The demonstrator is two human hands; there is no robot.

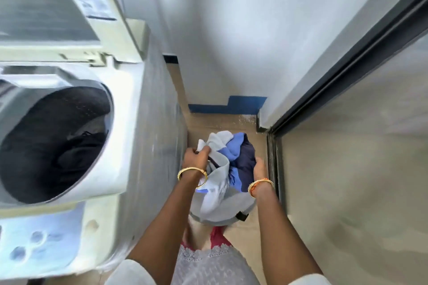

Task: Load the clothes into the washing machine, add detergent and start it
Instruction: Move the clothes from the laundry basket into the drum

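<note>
You stand with the washing machine at your left, its lid raised at the far side and its drum open, some clothing lying inside. The control panel sits on the machine's near edge. On the floor ahead of your feet, between the machine and the sliding door frame on your right, rests a basket heaped with clothes. Your left hand grips the heap's left side; your right hand is at its right. A wall rises beyond.
</note>
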